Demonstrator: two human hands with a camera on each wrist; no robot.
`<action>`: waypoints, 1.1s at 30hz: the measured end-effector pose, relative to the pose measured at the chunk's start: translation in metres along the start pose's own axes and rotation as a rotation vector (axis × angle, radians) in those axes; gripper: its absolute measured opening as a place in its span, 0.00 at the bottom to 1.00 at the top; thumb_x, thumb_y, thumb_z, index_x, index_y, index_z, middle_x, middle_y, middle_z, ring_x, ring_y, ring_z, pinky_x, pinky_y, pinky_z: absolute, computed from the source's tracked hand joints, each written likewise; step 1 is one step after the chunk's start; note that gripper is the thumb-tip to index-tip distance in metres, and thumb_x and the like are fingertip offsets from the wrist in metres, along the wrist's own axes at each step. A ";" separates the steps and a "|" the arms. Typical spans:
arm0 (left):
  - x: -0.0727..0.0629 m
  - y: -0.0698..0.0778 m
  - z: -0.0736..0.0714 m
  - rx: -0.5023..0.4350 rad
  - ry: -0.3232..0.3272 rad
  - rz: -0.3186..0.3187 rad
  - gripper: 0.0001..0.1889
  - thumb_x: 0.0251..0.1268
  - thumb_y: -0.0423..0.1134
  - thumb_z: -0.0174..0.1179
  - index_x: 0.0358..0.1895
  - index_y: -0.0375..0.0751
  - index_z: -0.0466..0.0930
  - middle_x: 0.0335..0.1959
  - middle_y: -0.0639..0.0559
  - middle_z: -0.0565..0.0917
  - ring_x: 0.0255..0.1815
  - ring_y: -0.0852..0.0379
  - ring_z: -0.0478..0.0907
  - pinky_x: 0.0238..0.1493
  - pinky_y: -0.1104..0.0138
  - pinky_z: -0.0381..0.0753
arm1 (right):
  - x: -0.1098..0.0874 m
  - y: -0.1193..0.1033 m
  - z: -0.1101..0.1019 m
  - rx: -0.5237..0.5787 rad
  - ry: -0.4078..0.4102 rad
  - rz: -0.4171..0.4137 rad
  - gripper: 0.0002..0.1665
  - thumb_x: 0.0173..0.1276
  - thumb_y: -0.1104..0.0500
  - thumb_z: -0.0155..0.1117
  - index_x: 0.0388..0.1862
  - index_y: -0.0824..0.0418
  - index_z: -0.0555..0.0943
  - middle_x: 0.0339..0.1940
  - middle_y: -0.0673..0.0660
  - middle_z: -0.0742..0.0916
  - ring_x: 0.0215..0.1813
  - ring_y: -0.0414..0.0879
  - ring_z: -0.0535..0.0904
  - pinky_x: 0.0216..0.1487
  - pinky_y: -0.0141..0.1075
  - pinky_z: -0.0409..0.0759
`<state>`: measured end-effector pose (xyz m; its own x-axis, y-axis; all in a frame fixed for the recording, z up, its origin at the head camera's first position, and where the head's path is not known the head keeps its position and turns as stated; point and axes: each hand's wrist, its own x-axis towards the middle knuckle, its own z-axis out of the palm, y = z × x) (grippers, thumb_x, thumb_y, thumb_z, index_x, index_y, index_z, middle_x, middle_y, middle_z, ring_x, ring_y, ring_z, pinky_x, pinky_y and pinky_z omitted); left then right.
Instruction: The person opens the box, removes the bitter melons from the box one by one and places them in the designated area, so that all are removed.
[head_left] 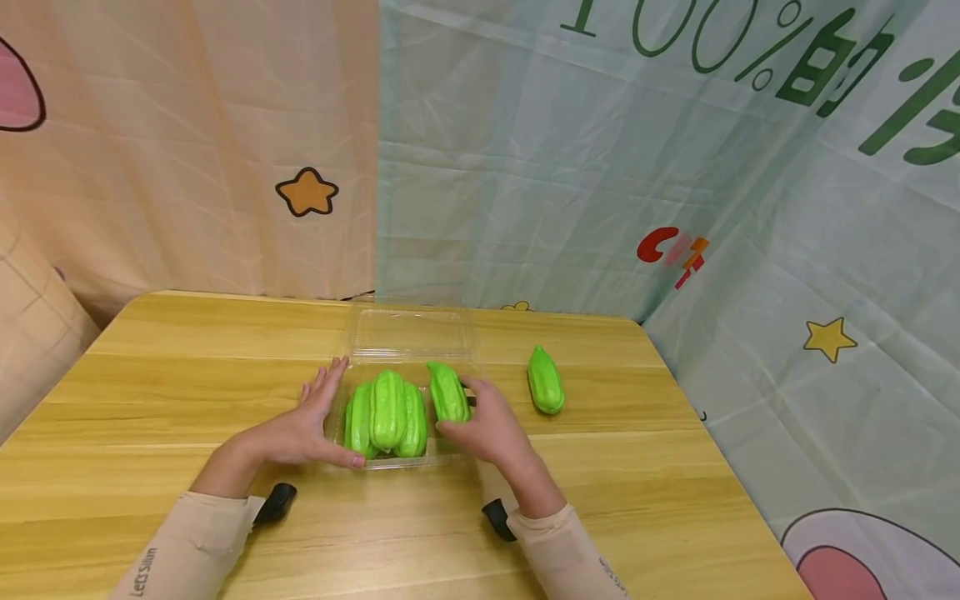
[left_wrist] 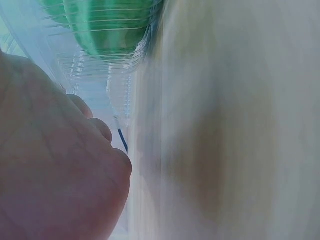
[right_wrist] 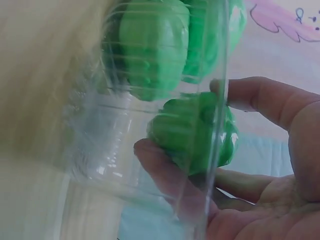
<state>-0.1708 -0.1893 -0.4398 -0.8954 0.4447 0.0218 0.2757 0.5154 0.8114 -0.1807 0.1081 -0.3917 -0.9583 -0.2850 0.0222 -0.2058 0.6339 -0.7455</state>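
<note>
An open clear plastic clamshell box [head_left: 397, 465] stands on the table. Several glossy green ridged toy gourds [head_left: 387, 412] lie bunched in its left part. My left hand [head_left: 296, 429] rests along the box's left side, fingers extended and thumb at the front corner; in the left wrist view that hand [left_wrist: 60, 160] is beside the ribbed wall. With its thumb and fingers, my right hand [head_left: 495, 425] holds another green gourd [head_left: 447, 392], tilted, at the box's right part. In the right wrist view, the held gourd [right_wrist: 192, 132] appears partly behind the clear wall.
The clear lid [head_left: 412, 329] is folded back behind the box. One more green gourd [head_left: 545, 382] lies on the wooden table [head_left: 637, 467] to the right. Printed curtains [head_left: 465, 167] hang behind the table and along its right side.
</note>
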 end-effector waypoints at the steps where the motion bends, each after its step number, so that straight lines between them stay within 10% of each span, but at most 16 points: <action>1: 0.000 0.000 0.000 -0.001 -0.001 -0.001 0.78 0.43 0.52 0.82 0.80 0.44 0.20 0.79 0.32 0.23 0.74 0.28 0.15 0.65 0.30 0.21 | 0.000 0.000 -0.002 0.008 0.001 0.000 0.45 0.59 0.58 0.76 0.73 0.69 0.68 0.68 0.68 0.74 0.65 0.62 0.74 0.61 0.52 0.76; 33: -0.001 0.001 -0.001 -0.008 -0.011 -0.009 0.77 0.43 0.51 0.82 0.80 0.48 0.20 0.79 0.33 0.23 0.74 0.28 0.14 0.65 0.29 0.21 | 0.002 0.016 -0.055 0.216 0.177 0.085 0.45 0.59 0.62 0.75 0.75 0.61 0.68 0.67 0.67 0.76 0.67 0.62 0.74 0.46 0.47 0.85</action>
<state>-0.1702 -0.1898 -0.4382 -0.8939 0.4482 0.0084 0.2652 0.5136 0.8160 -0.1968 0.1574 -0.3673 -0.9939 -0.0955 0.0554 -0.0945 0.4767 -0.8740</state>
